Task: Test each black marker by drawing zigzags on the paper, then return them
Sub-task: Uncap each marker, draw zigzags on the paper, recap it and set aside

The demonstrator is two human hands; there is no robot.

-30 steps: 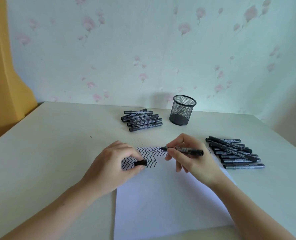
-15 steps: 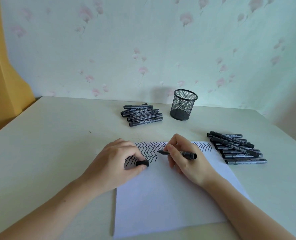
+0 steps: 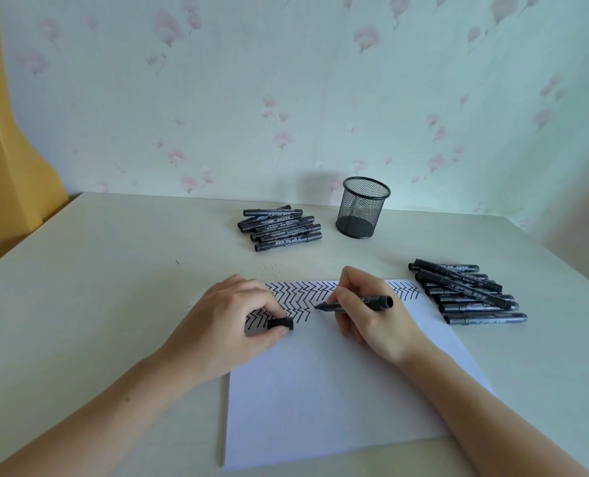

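A white sheet of paper (image 3: 320,390) lies on the table in front of me, with rows of black zigzags (image 3: 303,294) along its far edge. My right hand (image 3: 372,318) grips an uncapped black marker (image 3: 355,302), its tip pointing left at the paper just right of the lower zigzag row. My left hand (image 3: 227,321) rests on the paper's left corner and pinches the marker's black cap (image 3: 280,323). One pile of black markers (image 3: 281,228) lies at the back centre. Another pile of markers (image 3: 468,292) lies to the right of the paper.
A black mesh pen cup (image 3: 362,208) stands empty at the back, right of the far pile. The pale table (image 3: 97,287) meets a flowered wall behind. A yellow curtain (image 3: 7,149) hangs at the left.
My right hand has brought the marker down and left, from above the upper zigzag row to the end of the lower row. The left hand kept hold of the cap.
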